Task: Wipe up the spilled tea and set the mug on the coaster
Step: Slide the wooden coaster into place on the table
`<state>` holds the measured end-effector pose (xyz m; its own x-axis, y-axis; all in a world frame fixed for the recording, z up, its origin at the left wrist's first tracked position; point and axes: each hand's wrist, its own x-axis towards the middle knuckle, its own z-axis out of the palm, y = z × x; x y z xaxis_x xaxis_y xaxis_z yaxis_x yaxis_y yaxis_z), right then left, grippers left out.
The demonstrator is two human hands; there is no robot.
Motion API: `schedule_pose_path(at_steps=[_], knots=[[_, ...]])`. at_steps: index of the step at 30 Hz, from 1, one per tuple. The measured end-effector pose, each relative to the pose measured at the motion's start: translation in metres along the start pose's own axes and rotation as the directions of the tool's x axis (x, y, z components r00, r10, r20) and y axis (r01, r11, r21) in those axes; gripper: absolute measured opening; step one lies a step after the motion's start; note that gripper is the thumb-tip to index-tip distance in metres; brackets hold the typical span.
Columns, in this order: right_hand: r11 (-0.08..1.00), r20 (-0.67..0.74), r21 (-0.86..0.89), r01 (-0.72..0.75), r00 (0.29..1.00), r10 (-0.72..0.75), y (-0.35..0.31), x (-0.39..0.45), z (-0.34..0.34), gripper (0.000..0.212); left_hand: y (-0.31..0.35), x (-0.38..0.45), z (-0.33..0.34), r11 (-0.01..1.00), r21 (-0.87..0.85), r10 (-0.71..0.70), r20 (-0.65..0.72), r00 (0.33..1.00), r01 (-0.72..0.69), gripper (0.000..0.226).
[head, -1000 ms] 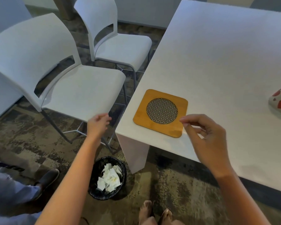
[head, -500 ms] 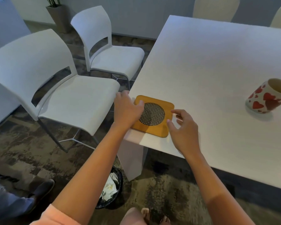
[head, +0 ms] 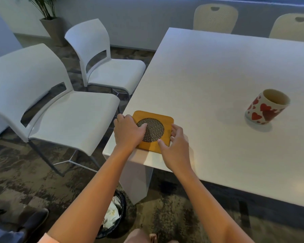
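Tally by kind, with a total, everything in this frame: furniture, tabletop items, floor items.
Chairs: 4 (two white, two cream)
Table: 1
Coaster: 1
Mug: 1
Wastebasket: 1
Potted plant: 1
Total: 9

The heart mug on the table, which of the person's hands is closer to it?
The right hand. It rests at the coaster's right edge, on the side facing the mug. The left hand lies over the coaster's left side, farther away. Neither touches the mug.

White chairs [head: 74, 109], mottled carpet [head: 16, 172]
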<state>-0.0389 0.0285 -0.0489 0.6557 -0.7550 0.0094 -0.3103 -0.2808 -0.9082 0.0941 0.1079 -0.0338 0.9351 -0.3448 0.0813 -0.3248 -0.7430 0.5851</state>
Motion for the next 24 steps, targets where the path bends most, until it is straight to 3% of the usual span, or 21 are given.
schedule_pose_path(at_steps=[12,24], knots=[[0.998,-0.172,0.063,-0.014,0.985,0.025,0.012,0.005,-0.046,0.064,0.035,-0.008,0.019,0.984,-0.176,0.019,0.023,1.0,-0.015,0.043],[0.997,-0.297,0.018,-0.078,0.952,0.08,0.046,0.004,-0.137,0.066,0.1,-0.037,0.067,0.944,-0.329,0.11,0.23,0.967,-0.029,0.046]])
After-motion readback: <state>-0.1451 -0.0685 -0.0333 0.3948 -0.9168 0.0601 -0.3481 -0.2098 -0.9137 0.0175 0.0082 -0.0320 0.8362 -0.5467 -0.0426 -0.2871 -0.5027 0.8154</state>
